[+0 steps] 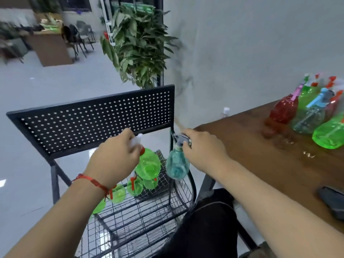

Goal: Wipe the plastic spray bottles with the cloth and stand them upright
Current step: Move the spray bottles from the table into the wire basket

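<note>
1. The left hand (119, 155), a red cord (93, 182) tied at its wrist, had its fingers curled round the white trigger head of a green bottle (149, 164) and held it in the air above the wire basket (141, 216).
2. That green bottle was translucent plastic, rounded and bulbous, with a red collar under the head. It hung tilted, body down and to the right.
3. Behind the hand stood a black perforated panel (96, 120), flat metal punched with even rows of small round holes.
4. In the basket, a black grid of thin wire, lay more green bottles (135, 187) of the same glossy, see-through plastic, one with a red trigger showing.
5. The right hand (202, 148) gripped the grey trigger head of a teal bottle (176, 164), fingers wrapped round it. The bottle hung nearly upright just beside the green one, over the basket's right edge. Its body was pale, translucent and pear-shaped.
6. To the right ran the bench (260, 164), dark brown wood with a visible grain and a slight sheen.
7. At its far end a red bottle (283, 108), a clear bottle with a blue head (309, 118) and a bright green bottle (329, 135) crowded together with others behind them. Whether each stood straight could not be told.
</note>
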Demonstrator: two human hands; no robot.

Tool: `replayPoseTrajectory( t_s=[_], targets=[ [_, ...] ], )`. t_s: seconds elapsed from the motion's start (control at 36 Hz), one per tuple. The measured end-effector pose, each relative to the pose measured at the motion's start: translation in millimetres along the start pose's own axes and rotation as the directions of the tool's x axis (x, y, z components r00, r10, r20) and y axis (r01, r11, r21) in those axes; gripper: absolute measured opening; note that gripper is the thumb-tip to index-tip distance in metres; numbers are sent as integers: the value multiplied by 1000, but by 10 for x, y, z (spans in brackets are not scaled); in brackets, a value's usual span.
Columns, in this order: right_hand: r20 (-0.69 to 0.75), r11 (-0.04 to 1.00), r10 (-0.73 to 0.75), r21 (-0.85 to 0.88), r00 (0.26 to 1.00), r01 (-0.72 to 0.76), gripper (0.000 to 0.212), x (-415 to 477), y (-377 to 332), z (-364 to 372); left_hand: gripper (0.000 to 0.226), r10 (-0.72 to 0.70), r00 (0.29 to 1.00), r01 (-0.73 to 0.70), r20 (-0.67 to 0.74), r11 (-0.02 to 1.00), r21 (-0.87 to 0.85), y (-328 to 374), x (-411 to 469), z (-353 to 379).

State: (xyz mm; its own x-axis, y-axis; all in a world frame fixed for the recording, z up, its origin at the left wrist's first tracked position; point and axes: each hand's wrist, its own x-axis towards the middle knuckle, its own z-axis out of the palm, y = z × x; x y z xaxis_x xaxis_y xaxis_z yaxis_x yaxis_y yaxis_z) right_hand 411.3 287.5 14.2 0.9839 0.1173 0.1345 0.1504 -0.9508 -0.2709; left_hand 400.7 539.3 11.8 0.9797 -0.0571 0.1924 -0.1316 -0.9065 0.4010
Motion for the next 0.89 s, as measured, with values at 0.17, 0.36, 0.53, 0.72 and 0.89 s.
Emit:
replayPoseTrajectory(
  t_s=[0.17, 0.36, 0.53, 0.72, 0.89],
  targets=[
    [192, 994, 93, 30, 977, -101, 43, 264, 68, 836, 20, -132, 983, 125, 124, 990, 64, -487, -119, 655],
    [349, 981, 167, 34, 922, -191, 37, 542, 195, 1670, 21, -233, 921, 199, 313, 970, 137, -789, -111, 1528],
    [382, 974, 175, 65, 908, -215, 42, 737, 223, 2104, 59, -299, 874, 313, 382, 949, 27, -913, -19, 2137],
    [398, 974, 138, 110, 907, -196, 65, 957, 234, 2363, 46, -416, 807, 447, 420, 894, 27, -913, 105, 2460],
    [434, 979, 142, 73, 890, -192, 62, 988, 200, 2510, 45, -481, 768, 527, 424, 850, 9, -925, 168, 2577]
  ],
)
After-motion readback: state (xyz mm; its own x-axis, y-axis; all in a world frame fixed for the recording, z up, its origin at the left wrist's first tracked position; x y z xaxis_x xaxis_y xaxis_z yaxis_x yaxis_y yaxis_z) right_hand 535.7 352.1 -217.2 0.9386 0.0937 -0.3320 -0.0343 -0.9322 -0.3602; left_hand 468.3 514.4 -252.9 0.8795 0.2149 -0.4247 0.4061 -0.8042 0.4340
